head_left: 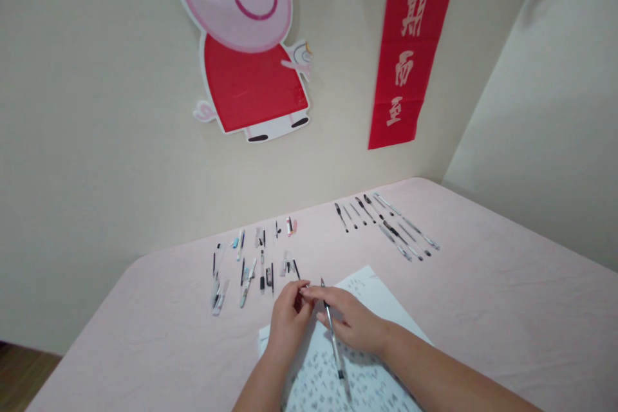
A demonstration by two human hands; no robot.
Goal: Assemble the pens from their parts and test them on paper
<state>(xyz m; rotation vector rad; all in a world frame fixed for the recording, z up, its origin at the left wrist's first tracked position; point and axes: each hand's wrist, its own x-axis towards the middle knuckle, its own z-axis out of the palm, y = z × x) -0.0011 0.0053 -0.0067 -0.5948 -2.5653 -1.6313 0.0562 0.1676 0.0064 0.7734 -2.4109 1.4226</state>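
Your left hand (290, 310) curls beside your right hand (355, 320), fingertips (311, 293) close together; your right forearm (437, 364) slants from the near right.

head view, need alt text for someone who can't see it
A person's right hand holds a slim pen above handwritten paper, the left hand close beside. Beyond, more pens and small pen pieces lie in groups on a pink surface; a pig cutout and red banner hang on the wall.

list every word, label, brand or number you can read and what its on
"期而至": red banner, reading downward; the character above is cut off.
White paper: many dark marks, too blurred to read.
Pen in the right hand, laid-out pens: any print too small to read.
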